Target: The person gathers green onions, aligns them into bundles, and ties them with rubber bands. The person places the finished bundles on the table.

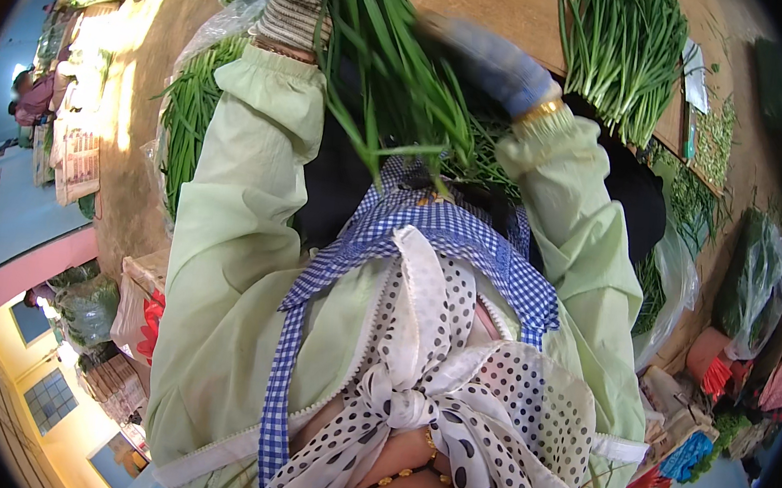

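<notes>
My left hand [308,0], in a striped knit glove, grips a bunch of long green garlic chives [397,68] near the top edge of the view; the leaves hang down towards my lap. Close to the bunch's right side is my right hand [486,59], in a blue-grey glove and blurred; its fingers are hard to make out. A large pile of green stalks with pale ends [624,62] lies on a wooden board to the right. Beside it rests a cleaver [694,75] with a green handle.
A plastic bag of greens [195,119] stands by my left arm. Cut trimmings [715,137] lie beyond the cleaver. Another clear bag [669,292] with greens is by my right elbow. Crates [79,157] and a distant person [36,97] are at far left.
</notes>
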### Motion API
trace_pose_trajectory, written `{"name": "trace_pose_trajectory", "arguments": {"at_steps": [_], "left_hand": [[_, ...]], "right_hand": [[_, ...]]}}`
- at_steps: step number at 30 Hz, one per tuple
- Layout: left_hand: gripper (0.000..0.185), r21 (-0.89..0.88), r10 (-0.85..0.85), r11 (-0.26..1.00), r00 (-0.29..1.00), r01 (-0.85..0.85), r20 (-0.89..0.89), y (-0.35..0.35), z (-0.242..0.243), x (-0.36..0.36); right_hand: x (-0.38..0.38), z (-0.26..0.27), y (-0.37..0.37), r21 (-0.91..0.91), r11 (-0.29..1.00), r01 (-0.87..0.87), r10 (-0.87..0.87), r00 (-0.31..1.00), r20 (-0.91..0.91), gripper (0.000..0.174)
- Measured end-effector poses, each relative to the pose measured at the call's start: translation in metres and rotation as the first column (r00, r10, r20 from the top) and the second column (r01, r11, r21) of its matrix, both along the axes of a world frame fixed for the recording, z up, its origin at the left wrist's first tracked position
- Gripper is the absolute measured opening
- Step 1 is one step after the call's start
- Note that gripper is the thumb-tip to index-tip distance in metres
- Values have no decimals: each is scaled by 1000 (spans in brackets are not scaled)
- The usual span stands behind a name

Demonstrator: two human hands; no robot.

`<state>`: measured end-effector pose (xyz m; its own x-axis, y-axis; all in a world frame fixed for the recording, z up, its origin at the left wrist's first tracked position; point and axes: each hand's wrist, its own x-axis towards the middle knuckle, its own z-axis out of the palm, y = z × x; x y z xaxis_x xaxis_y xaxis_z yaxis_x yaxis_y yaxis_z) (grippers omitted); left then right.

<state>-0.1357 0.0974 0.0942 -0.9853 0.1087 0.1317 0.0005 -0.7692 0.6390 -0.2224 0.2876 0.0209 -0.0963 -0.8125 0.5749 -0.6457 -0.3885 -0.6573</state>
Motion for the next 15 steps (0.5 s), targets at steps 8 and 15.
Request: {"name": "trace_pose_trajectory", "arguments": {"at_steps": [8, 15], "left_hand": [[25, -242, 456, 884, 851, -399, 261, -132, 11, -13], [25, -454, 724, 675, 639, -581, 260, -163, -5, -33]], "right_hand": [[23, -58, 70, 713, 700, -33, -526, 652, 546, 27], [21, 23, 24, -129, 698, 704, -715, 682, -153, 43]]}}
